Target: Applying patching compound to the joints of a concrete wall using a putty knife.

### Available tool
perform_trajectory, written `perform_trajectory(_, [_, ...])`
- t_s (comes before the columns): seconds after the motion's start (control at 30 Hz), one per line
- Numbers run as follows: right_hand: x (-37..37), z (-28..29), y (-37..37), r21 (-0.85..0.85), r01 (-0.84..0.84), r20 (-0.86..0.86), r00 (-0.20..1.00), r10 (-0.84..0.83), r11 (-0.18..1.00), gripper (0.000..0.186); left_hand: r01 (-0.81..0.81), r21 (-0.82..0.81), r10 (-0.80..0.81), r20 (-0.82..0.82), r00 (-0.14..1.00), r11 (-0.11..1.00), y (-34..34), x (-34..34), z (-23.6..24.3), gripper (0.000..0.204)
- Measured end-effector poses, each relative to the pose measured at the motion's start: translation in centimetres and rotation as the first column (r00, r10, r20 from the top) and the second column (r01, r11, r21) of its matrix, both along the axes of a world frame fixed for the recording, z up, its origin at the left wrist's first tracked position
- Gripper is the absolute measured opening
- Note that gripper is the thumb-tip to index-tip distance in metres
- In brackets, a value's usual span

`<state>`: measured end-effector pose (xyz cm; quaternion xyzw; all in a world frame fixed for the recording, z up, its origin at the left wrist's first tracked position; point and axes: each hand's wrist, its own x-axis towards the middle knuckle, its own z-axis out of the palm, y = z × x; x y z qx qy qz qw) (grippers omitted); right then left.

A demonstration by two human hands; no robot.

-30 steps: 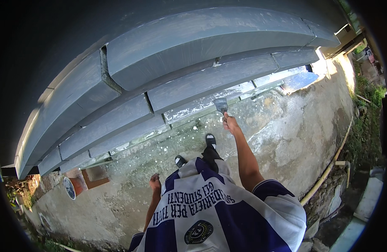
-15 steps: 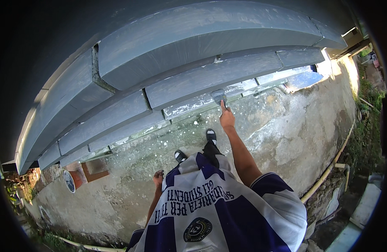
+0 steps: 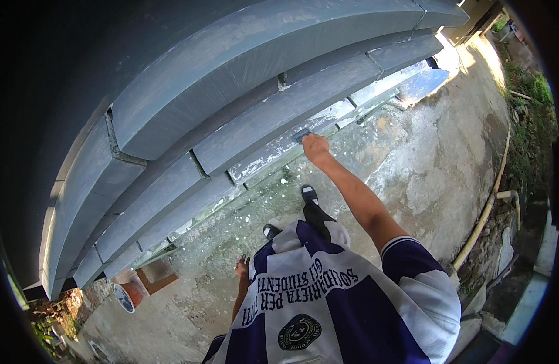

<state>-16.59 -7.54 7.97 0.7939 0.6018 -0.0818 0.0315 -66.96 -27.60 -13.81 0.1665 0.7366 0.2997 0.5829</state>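
Basically, right hand (image 3: 316, 147) has its fingers clamped on a grey flat tool (image 3: 301, 135). Only a sliver of blade or bristle shows just past the knuckles; handle is buried in the fist, so can't tell scraper from brush. Tool sits at the white-blotched lowest ledge (image 3: 267, 159), right in front of those fingers; contact line is too small to read. Grey upper ledge (image 3: 255, 115) is beyond the fingers, its far side lost in the black fisheye rim.

Left hand (image 3: 242, 266) hangs beside the shirt (image 3: 298, 291); fingers blurry, part hidden, can't tell if apart or gripping. Nearer the body from the right fingers: one sandal (image 3: 309, 194), the other partly covered. Orange bucket (image 3: 135, 290) is well left of the left fingers, contents unclear.
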Motion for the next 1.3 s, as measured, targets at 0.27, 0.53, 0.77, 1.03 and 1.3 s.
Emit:
perform_trajectory(0.27, [-3.4,0.9,0.3,0.058,0.148,-0.065,0.987,-0.144,0.987,0.022,0.025,-0.063,-0.018,0.115,0.993,0.998,2.9,1.4,3.0,0.044])
perform_trajectory(0.53, [-3.4,0.1,0.1,-0.002,-0.107,0.042,0.993,0.107,0.994,0.018,-0.050,-0.087,0.058,0.095,0.994,0.995,2.5,2.2,3.5,0.041])
perform_trajectory(0.77, [-2.3,0.1,2.2,-0.104,0.020,-0.090,0.995,-0.030,0.994,0.019,0.039,-0.037,-0.035,0.123,0.992,0.999,0.8,2.1,0.0,0.033])
perform_trajectory(1.03, [4.2,-1.7,1.2,-0.398,0.283,-0.722,0.490,-0.489,0.872,0.035,0.041,-0.009,-0.041,0.033,0.999,0.999,1.5,2.9,2.9,0.040])
perform_trajectory(1.3, [4.8,0.8,5.4,-0.664,0.195,-0.561,0.509,-0.653,0.722,0.030,-0.067,0.003,0.067,0.013,0.998,0.998,0.2,2.9,1.8,0.021])
